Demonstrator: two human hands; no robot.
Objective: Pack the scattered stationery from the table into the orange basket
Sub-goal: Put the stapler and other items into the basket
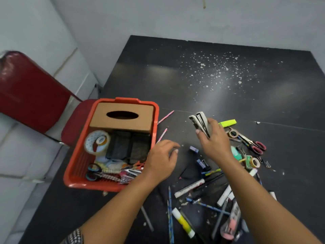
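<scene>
1. Orange basket (80, 166) sits at the table's left edge, already part filled; the free space appears to be near its middle.
2. Right hand (213, 138) grips a white stapler (199, 123) raised above the table; it should be carried leftward, level.
3. Left hand (161, 160) hovers beside the basket, fingers loosely curled, holding nothing.

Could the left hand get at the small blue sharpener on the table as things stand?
Probably yes: the left hand holds nothing and hovers beside the sharpener, with bare table between; the right hand holding the stapler sits higher.
</scene>
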